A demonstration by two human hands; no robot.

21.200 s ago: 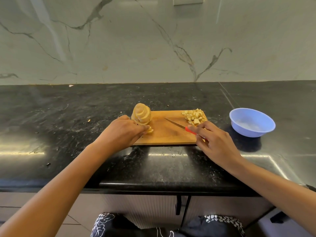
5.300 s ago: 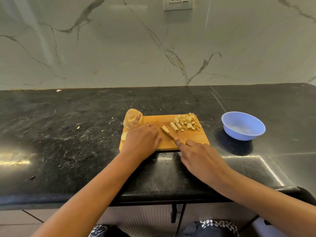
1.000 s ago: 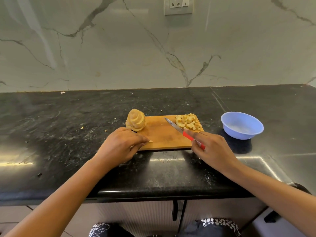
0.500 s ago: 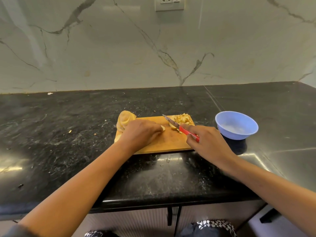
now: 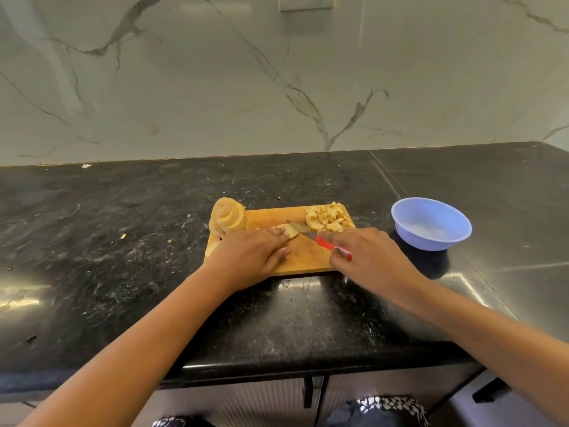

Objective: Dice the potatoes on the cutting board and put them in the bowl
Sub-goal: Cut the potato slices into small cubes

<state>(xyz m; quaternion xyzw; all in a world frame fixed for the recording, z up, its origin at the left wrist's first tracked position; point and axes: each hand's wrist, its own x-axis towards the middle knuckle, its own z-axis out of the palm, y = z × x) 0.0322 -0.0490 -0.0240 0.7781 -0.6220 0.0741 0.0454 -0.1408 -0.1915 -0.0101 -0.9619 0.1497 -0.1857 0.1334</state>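
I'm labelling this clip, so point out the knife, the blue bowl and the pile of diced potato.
knife (image 5: 324, 242): head view, on the red handle.
blue bowl (image 5: 431, 211): head view, on the far inner wall.
pile of diced potato (image 5: 328, 220): head view, on the middle of the heap.

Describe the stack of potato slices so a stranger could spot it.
On the black counter lies a wooden cutting board. At its far left corner stands a stack of round potato slices, unlike the small diced cubes heaped at its far right.

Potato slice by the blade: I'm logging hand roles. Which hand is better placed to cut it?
The right hand: it grips the knife, blade at the potato slice. The left hand presses that slice.
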